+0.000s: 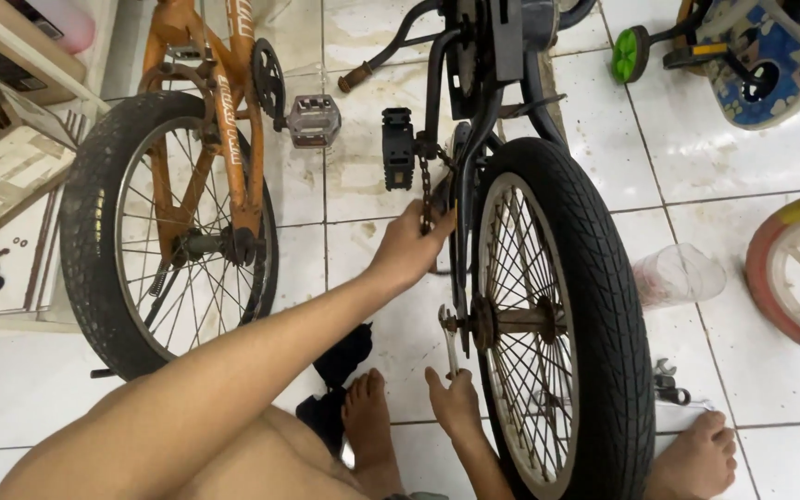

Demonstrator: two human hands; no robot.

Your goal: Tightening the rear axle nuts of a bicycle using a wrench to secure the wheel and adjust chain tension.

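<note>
The left hand [409, 248] pinches the chain [426, 190] beside the black bike's rear wheel [557, 315]; the right hand [453, 400] grips a wrench [450, 341] set on the axle nut — wheel seated, tightening seemingly unfinished.

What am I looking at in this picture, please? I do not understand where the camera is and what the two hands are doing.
The camera sits on a person's head and looks down, so the arms enter from the bottom. There is one view only.

The left hand reaches forward and grips the chain of a black bicycle. The right hand holds a metal wrench set at the axle of the black rear wheel. The person's bare feet rest on the white tiled floor, either side of this wheel.

To the left stands an orange bicycle. A clear plastic cup lies on its side to the right, a dark cloth lies near the feet, and parts of small children's bicycles show at the right edge.
</note>
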